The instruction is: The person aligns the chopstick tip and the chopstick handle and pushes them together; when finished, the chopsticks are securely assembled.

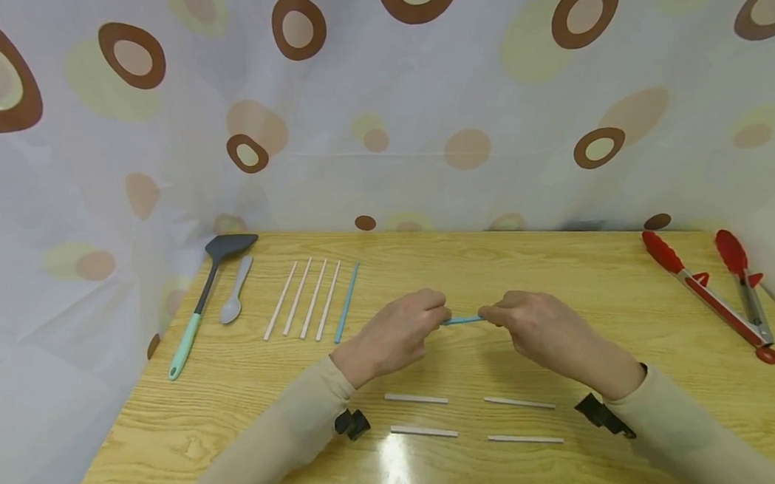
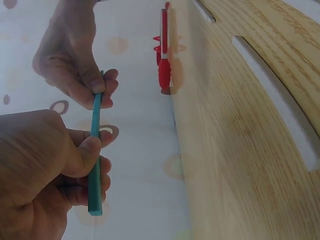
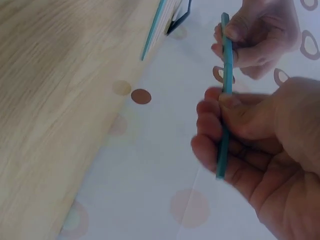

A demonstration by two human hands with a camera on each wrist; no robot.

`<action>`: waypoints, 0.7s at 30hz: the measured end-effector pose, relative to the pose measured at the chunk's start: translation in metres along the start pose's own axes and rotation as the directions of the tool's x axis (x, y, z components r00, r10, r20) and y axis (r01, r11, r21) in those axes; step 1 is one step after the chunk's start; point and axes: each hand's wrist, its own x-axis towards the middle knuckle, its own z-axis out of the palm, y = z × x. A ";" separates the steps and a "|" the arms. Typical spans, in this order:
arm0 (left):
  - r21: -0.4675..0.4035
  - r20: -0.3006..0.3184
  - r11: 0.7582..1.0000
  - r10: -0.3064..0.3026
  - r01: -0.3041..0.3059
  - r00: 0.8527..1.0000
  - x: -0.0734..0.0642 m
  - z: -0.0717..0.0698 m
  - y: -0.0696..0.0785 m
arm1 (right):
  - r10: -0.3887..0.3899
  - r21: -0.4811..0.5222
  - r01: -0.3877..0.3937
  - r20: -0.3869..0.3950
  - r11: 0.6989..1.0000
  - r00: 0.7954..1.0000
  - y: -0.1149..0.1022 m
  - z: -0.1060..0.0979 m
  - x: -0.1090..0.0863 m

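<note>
Both hands hold one light-blue stick point(image 1: 463, 319) above the table, one hand toward each end. My left hand point(image 1: 400, 331) pinches its left part between thumb and fingers, and my right hand point(image 1: 545, 330) pinches the right part in the same way. Between the hands a bare stretch shows, with a fine line across it in the left wrist view. The stick's near end point(image 2: 95, 202) pokes out past the left fingers there. Beneath the hands lie several short white sticks point(image 1: 416, 399), in two pairs side by side.
Several long white sticks point(image 1: 314, 298) and another blue stick point(image 1: 347, 302) lie in a row at left. Beyond them are a grey spoon point(image 1: 230, 309) and a dark turner point(image 1: 207, 282) with a mint handle. Red-tipped tongs point(image 1: 717, 299) lie at far right. A patterned curtain point(image 1: 406, 107) hangs behind the table.
</note>
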 end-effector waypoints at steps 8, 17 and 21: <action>0.011 -0.005 1.000 -0.010 0.010 1.000 0.000 -0.001 0.003 | 0.003 -0.010 -0.003 -0.030 1.000 1.000 -0.001 0.003 -0.001; 0.013 -0.015 1.000 -0.012 0.012 1.000 -0.001 0.001 0.003 | -0.013 -0.002 0.013 -0.036 1.000 0.999 0.000 0.004 -0.001; 0.033 0.006 0.999 -0.003 0.003 1.000 0.000 0.002 0.003 | 0.005 0.034 -0.005 -0.013 0.999 1.000 -0.001 0.004 -0.002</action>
